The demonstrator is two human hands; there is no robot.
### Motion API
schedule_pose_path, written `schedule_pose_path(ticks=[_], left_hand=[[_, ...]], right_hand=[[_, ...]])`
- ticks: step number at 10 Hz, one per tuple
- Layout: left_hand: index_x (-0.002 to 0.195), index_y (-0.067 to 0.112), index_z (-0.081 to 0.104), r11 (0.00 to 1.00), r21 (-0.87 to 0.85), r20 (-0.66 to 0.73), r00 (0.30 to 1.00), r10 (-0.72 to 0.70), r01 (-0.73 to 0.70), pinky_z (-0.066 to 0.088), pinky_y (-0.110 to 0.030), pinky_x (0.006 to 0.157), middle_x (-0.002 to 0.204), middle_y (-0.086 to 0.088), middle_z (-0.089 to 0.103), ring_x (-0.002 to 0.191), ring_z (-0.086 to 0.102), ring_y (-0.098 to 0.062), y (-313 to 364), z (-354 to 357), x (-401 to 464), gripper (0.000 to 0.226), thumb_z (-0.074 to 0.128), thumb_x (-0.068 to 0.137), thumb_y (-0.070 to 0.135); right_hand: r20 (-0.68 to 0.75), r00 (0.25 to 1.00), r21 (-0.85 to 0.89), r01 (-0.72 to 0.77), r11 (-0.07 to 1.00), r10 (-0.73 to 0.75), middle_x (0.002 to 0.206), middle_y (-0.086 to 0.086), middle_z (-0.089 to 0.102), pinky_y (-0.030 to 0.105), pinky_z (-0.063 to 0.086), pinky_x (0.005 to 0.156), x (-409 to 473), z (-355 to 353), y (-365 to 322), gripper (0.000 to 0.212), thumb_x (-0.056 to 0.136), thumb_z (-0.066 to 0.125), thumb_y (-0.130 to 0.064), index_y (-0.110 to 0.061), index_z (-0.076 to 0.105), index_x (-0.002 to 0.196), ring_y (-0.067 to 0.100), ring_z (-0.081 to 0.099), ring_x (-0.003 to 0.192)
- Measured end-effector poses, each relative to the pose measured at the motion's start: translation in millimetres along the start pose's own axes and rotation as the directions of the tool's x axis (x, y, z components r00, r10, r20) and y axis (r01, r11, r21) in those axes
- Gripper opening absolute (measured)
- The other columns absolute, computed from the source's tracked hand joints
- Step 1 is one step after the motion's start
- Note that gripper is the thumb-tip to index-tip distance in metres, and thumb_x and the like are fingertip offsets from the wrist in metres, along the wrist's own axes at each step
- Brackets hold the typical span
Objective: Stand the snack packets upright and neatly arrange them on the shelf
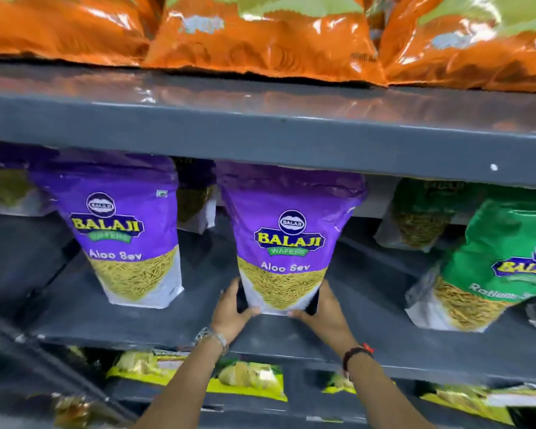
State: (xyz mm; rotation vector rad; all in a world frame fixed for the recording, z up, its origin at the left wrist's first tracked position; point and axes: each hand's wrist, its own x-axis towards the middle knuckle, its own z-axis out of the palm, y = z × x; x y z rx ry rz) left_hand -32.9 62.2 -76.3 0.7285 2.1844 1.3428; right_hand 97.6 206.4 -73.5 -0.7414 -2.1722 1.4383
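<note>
A purple Aloo Sev packet (287,233) stands upright in the middle of the grey shelf (174,323). My left hand (232,308) grips its lower left corner and my right hand (325,311) grips its lower right corner. A second purple Aloo Sev packet (127,224) stands upright to the left, apart from my hands. More purple packets (195,196) stand behind these two, partly hidden. A green packet (489,264) leans at the right, with another green packet (421,212) behind it.
The shelf above (260,128) hangs low over the packet tops and carries large orange bags (260,41). The shelf below holds yellow-green packets (248,379) lying flat. A dark metal bar (59,376) slants across the lower left. Bare shelf shows between the purple and green packets.
</note>
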Motion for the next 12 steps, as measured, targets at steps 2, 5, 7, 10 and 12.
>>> schedule_pose_path(ticks=[2,5,7,10,12], left_hand=[[0.135,0.015,0.031,0.981,0.191,-0.055,0.998,0.039,-0.028,0.008,-0.042,0.117,0.140,-0.008,0.047,0.132,0.035,-0.033,-6,1,-2,0.078,0.073,0.069,0.024],[0.118,0.008,0.046,0.987,0.160,-0.104,0.994,0.019,-0.003,0.033,-0.044,0.102,0.125,-0.014,0.058,0.122,0.038,-0.038,-5,0,-3,0.054,0.072,0.070,0.015],[0.114,0.005,0.046,0.985,0.175,-0.094,0.995,0.016,0.001,0.036,-0.043,0.097,0.123,-0.016,0.057,0.119,0.038,-0.037,-2,0,-4,0.053,0.072,0.070,0.015],[0.113,0.001,0.045,0.977,0.215,-0.059,0.998,0.004,0.009,0.030,-0.051,0.107,0.123,-0.018,0.058,0.121,0.038,-0.039,0,-1,-4,0.049,0.069,0.072,0.013],[0.141,0.010,0.008,0.985,0.151,-0.045,0.995,0.088,-0.081,0.008,-0.043,0.119,0.152,-0.012,0.019,0.142,0.013,-0.028,-3,-5,-11,0.085,0.065,0.077,0.020]], right_hand=[[-0.058,0.997,-0.149,-0.052,0.988,0.044,0.123,0.002,0.056,0.022,0.042,0.086,-9,5,4,0.070,0.063,0.078,-0.019,-0.025,0.039,0.121,0.020,0.051,0.113],[-0.085,0.995,-0.272,-0.080,0.959,0.059,0.123,0.007,0.057,0.036,0.044,0.092,-11,7,2,0.069,0.062,0.079,-0.029,-0.020,0.043,0.121,0.026,0.049,0.112],[-0.080,0.993,-0.287,-0.102,0.953,0.082,0.125,0.007,0.055,0.035,0.041,0.092,-12,6,0,0.070,0.064,0.078,-0.028,-0.019,0.041,0.123,0.025,0.047,0.114],[-0.084,0.987,-0.278,-0.152,0.948,0.134,0.127,0.006,0.053,0.033,0.041,0.092,-15,6,-4,0.069,0.065,0.078,-0.029,-0.021,0.041,0.122,0.023,0.045,0.116],[-0.112,0.989,-0.228,-0.121,0.966,0.097,0.140,0.000,0.037,0.033,0.035,0.101,-24,6,-8,0.098,0.061,0.078,-0.040,-0.023,0.020,0.138,0.018,0.030,0.130]])
